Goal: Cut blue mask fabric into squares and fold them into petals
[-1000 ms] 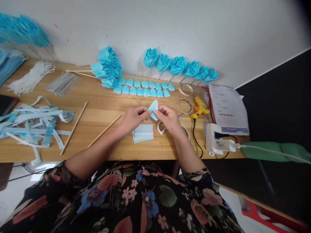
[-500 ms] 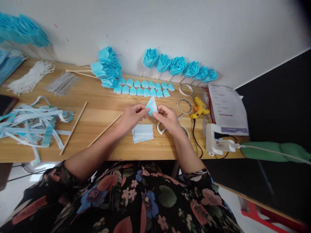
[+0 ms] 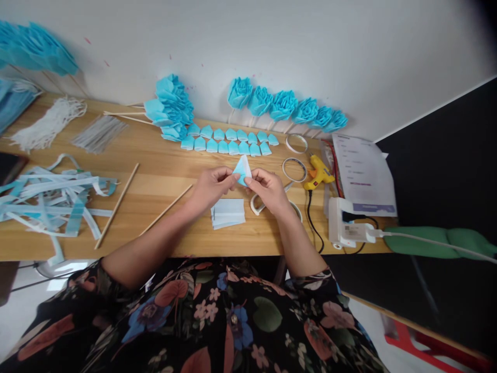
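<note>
Between my two hands is a small light-blue and white piece of mask fabric (image 3: 243,167), folded to a point at the top. My left hand (image 3: 215,187) pinches its lower left side, thumb in front. On the lower right side, my right hand (image 3: 268,189) pinches it the same way. Just below lies a stack of pale blue fabric rectangles (image 3: 228,213) on the table. Beyond my hands, folded blue petals (image 3: 233,148) lie in two rows. White-handled scissors (image 3: 256,205) are partly hidden under my right hand and forearm.
Blue fabric roses (image 3: 284,105) on sticks lean along the wall, with a bunch (image 3: 173,109) further left. A yellow glue gun (image 3: 320,173), tape rolls (image 3: 294,170) and a power strip (image 3: 340,224) stand right. Cut strips (image 3: 58,199) and wooden sticks (image 3: 117,206) lie left.
Almost nothing differs. The thumbs have shifted very slightly on the folded fabric piece, which stays pinched in both hands at the same place.
</note>
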`<state>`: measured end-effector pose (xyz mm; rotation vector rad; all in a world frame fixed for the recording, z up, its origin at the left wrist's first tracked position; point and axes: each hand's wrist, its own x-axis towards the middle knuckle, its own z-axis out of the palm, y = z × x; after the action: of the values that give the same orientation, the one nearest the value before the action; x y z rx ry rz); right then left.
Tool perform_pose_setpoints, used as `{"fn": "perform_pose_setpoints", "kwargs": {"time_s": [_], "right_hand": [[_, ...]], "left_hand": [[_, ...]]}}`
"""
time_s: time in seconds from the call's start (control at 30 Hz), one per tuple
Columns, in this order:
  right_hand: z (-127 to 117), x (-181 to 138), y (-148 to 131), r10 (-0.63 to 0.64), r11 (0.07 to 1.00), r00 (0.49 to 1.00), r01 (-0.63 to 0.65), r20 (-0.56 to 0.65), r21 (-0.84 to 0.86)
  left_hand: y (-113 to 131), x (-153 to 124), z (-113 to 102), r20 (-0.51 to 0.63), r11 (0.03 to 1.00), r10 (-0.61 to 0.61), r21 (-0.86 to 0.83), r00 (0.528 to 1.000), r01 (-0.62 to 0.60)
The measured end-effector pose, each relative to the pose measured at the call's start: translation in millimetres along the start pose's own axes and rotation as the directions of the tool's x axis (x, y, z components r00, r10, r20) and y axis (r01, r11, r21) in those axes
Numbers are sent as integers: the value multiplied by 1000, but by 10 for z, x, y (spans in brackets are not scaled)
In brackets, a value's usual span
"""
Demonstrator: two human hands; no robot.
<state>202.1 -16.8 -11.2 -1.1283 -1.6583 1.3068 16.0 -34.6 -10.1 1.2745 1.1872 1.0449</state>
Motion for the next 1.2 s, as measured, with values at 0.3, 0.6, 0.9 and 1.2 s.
{"fn": "perform_pose_setpoints", "kwargs": {"time_s": [0.3, 0.6, 0.9, 1.2], "right_hand": [[2, -1, -26, 10, 1000, 1000, -10, 1, 23], [-8, -4, 14, -5, 1000, 998, 5, -64, -10], [-2, -3, -1, -3, 1000, 999, 3, -42, -4], [13, 8, -19, 12, 1000, 999, -12, -31, 4]], "left_hand": [[-18, -6, 8, 45, 998, 10, 61, 999, -13], [28, 11, -19, 22, 1000, 9, -19, 1000, -9], [-85, 40, -23, 54, 1000, 5, -25, 999, -4], [-31, 19, -26, 62, 999, 33, -2, 998, -33]]}}
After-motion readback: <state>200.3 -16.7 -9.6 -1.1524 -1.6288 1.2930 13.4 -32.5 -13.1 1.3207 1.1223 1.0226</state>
